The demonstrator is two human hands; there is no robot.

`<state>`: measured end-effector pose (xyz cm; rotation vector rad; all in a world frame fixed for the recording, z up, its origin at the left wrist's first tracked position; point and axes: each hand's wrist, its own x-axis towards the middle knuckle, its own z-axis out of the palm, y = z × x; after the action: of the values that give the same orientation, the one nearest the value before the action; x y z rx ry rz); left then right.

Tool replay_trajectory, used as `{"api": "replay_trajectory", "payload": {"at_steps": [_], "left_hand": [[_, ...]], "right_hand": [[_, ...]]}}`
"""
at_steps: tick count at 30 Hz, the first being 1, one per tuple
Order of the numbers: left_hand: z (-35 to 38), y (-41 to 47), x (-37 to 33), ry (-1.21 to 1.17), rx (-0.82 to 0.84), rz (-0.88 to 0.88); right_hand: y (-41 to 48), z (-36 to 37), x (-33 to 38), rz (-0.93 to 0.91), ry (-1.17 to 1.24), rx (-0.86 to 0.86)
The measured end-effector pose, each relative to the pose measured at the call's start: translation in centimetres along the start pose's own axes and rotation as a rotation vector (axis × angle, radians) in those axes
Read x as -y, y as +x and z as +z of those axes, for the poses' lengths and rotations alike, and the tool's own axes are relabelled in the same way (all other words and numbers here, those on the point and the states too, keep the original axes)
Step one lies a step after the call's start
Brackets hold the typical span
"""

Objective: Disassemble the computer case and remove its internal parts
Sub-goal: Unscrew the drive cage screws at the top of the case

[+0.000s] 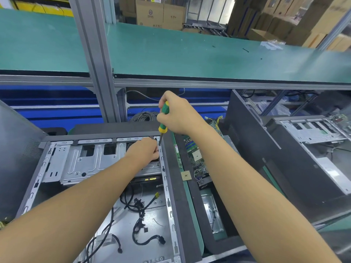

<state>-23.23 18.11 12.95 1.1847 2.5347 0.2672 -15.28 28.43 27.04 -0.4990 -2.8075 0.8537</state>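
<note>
— Where's the case?
— The computer case [167, 188] lies open at seven o'clock. My right grip [176, 114] wraps the screwdriver [164, 109], its tip at the case's one-o'clock corner. My left grip [144, 149] pinches a dark part [154, 160] there.
— Handling?
— Stiff, probably sharp-edged steel; hold the rim.

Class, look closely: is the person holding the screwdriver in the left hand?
No, the right hand grips the green-and-yellow screwdriver, while the left hand is down inside the computer case.

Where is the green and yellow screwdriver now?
In the head view, near the centre: the right hand grips the screwdriver nearly upright, its tip at the far right corner of the computer case, right of the left hand.
</note>
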Motion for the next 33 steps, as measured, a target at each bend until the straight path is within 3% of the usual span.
{"api": "replay_trajectory", "payload": {"at_steps": [13,21,25,29,33], "left_hand": [[1.2,-0.5,0.8,-0.014,-0.07,0.054],[1.4,-1.0,1.5,-0.553,-0.303,-0.062],[0.4,-1.1,0.2,-0.827,-0.342,-0.056],[-0.4,-1.2,-3.9,-0.923,-0.277,0.061],[0.4,-0.8,-10.1,-0.687,0.061,0.23]], "right_hand": [[-0.6,0.2,-1.0,0.021,0.074,-0.029],[-1.0,-0.4,-1.9,0.04,0.082,-0.061],[-1.8,-1.2,-2.7,0.093,0.115,-0.118],[-3.6,-2.0,-4.8,0.175,0.168,-0.224],[-6.3,-3.2,-8.1,0.273,0.128,-0.351]]}}
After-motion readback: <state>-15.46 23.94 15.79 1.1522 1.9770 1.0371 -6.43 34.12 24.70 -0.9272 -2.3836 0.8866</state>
